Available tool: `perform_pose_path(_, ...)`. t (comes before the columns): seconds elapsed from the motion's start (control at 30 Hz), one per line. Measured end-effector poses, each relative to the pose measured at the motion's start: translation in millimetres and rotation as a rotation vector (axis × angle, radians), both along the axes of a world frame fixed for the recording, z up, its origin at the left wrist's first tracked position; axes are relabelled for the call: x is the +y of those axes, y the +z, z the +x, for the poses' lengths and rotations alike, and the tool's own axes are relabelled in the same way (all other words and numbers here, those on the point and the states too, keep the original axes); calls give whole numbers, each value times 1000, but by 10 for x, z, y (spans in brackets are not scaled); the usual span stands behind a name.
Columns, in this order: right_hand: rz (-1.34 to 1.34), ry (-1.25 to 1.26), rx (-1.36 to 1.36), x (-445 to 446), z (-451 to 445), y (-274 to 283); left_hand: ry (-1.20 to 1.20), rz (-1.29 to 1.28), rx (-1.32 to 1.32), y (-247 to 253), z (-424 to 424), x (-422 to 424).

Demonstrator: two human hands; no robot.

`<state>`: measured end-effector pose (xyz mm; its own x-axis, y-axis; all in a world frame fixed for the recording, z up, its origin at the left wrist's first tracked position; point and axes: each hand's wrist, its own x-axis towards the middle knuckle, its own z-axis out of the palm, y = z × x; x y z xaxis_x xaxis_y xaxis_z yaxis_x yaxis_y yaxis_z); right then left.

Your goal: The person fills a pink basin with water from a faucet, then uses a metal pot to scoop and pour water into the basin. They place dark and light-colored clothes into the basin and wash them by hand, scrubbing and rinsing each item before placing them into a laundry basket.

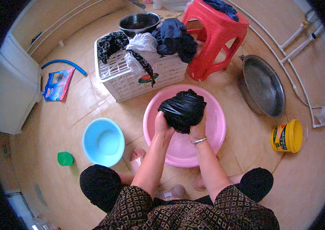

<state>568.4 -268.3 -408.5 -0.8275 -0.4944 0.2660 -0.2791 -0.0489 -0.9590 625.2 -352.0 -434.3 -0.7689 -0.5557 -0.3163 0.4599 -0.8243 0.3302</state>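
A bunched, wet-looking black cloth [183, 110] is held up between my two hands, above a pink plastic basin [148, 126]. My left hand [163, 126] grips its lower left side. On the lower right, my right hand [198, 129] has hold of the same cloth; a silver bangle [199, 141] circles that wrist. Folds of cloth hide most of my fingers. Inside the basin, a pale pink bottom shows below the cloth, perhaps under shallow water.
Ahead stands a white plastic crate [148, 83] bearing clothes [142, 43] and a dark metal bowl [139, 22]. A red plastic stool [208, 37] adjoins it. Left is a light-blue basin [103, 142]; right are a large metal basin [263, 86] and a yellow bucket [286, 136].
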Motion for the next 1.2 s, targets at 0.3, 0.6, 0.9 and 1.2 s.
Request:
perform_pose_path(0.3, 291, 425, -14, -161, 20, 137, 333, -136, 41, 324, 162, -798)
perform_pose_path(0.6, 561, 649, -414, 72, 292, -825, 739, -1254, -255, 1321, 228, -2682)
perform_pose_path(0.9, 773, 618, -454, 207, 143, -1057, -10, -1583, -1388, -321, 212, -3712)
perform_pose_path(1.2, 785, 520, -579, 178, -88, -992, 353, -2389, -1080, 1005, -745, -2405)
